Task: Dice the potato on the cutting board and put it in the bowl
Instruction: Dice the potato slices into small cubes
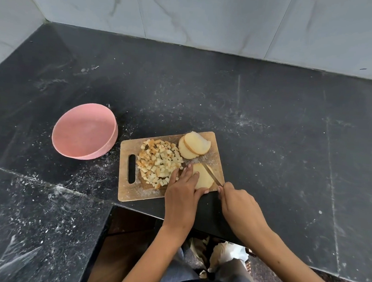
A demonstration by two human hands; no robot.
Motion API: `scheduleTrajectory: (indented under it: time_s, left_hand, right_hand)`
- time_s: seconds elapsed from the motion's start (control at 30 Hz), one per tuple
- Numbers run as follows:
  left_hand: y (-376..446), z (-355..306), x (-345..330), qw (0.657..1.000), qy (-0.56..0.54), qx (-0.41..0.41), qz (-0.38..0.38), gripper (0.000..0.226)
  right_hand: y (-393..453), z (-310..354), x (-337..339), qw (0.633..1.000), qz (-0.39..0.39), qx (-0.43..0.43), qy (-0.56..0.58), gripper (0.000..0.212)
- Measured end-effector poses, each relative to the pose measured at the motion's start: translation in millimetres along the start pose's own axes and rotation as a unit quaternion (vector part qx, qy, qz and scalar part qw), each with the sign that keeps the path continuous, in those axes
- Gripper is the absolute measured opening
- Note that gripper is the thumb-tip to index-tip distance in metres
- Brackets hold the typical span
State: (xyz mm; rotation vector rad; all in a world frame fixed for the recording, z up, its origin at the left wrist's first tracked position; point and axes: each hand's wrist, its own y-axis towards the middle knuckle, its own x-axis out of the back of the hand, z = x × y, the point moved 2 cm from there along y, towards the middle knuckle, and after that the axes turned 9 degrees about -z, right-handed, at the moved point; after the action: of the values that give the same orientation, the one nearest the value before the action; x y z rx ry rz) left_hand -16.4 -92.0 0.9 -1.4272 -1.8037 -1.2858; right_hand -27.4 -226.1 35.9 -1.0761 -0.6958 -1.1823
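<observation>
A: Where do we stand with the potato?

B: We have a potato slice lying flat at the near right corner of the wooden cutting board. Our left hand rests on its left side, fingers extended over it and thumb at its near edge, pinning it down.

A: And our right hand?

B: Curled round the knife handle, which it hides; the thin blade runs diagonally across the slice, tip toward the far left.

A: The rest of the potato?

B: A heap of diced cubes covers the board's middle, beside the handle slot. Two thicker slices lean on each other at the far right corner.

A: The bowl?

B: The pink bowl sits on the black stone counter, just left of the board, nothing in it that we can see.
</observation>
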Motion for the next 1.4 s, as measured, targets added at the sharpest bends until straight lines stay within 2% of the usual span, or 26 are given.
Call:
scheduleTrajectory:
  time_s: [0.23, 0.4, 0.67, 0.87, 1.07, 1.4]
  left_hand:
    - [0, 8, -8, 1.0, -0.019, 0.004, 0.019, 0.04]
    - [0, 8, -10, 1.0, -0.013, -0.008, 0.024, 0.038]
    - [-2, 8, -13, 0.999, 0.022, -0.019, 0.016, 0.04]
    - [-4, 8, -11, 0.998, 0.038, -0.043, 0.007, 0.04]
    - [-7, 9, -6, 0.993, 0.105, -0.059, 0.008, 0.033]
    - [-6, 13, -2, 0.994, 0.096, -0.059, -0.007, 0.026]
  right_hand:
    - [15, 13, -8, 0.999, 0.032, -0.018, -0.004, 0.036]
    - [26, 10, -8, 0.998, 0.05, -0.023, -0.01, 0.034]
    - [-12, -12, -10, 0.996, 0.069, -0.034, -0.043, 0.029]
    - [-34, -24, -4, 0.997, 0.065, -0.042, -0.026, 0.03]
    - [-21, -12, 11, 0.999, -0.004, -0.014, 0.039, 0.027]
    - [0, 12, 2, 1.0, -0.012, 0.01, -0.005, 0.036]
